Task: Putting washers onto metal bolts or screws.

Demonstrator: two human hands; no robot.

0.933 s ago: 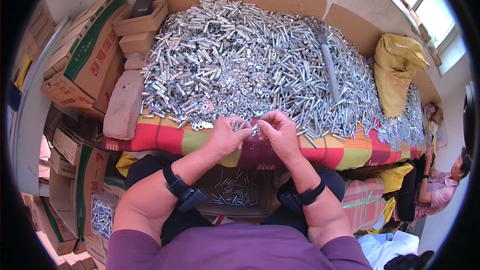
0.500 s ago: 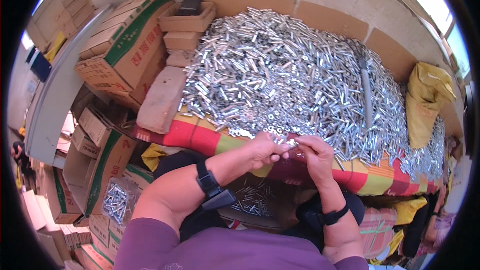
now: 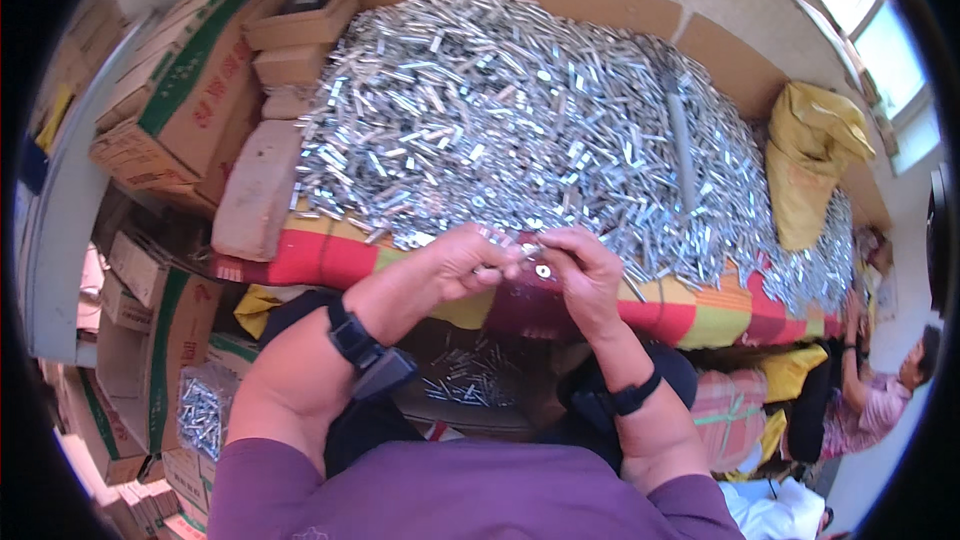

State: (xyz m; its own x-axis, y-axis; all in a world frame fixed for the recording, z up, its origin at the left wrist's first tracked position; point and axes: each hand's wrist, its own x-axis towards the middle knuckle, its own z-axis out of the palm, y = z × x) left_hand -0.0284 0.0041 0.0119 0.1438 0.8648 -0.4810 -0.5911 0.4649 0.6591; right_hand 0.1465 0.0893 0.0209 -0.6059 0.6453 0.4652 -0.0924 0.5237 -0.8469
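My left hand (image 3: pixel 472 260) is closed in a pinch on a small shiny metal bolt (image 3: pixel 527 252), whose exact form is partly hidden by my fingers. My right hand (image 3: pixel 590 278) meets it from the other side, thumb and fingers pressed at the same piece. A loose washer (image 3: pixel 543 271) shows just below the fingertips, over the dark red cloth. Both hands are at the front edge of a large pile of silvery metal bolts and sleeves (image 3: pixel 480 100), with washers scattered among them near my hands.
Checked cloth (image 3: pixel 650 315) covers the front edge. Cardboard boxes (image 3: pixel 180 100) stand left, beside a brick-like block (image 3: pixel 258 185). A grey rod (image 3: pixel 678 145) lies on the pile; a yellow sack (image 3: pixel 815 160) is right. More bolts (image 3: pixel 470 375) lie below. Another person (image 3: pixel 880 390) is at far right.
The view has shifted right, so the pile and boxes sit further left and higher. My hands remain together at the small metal piece. The person at far right shows more fully.
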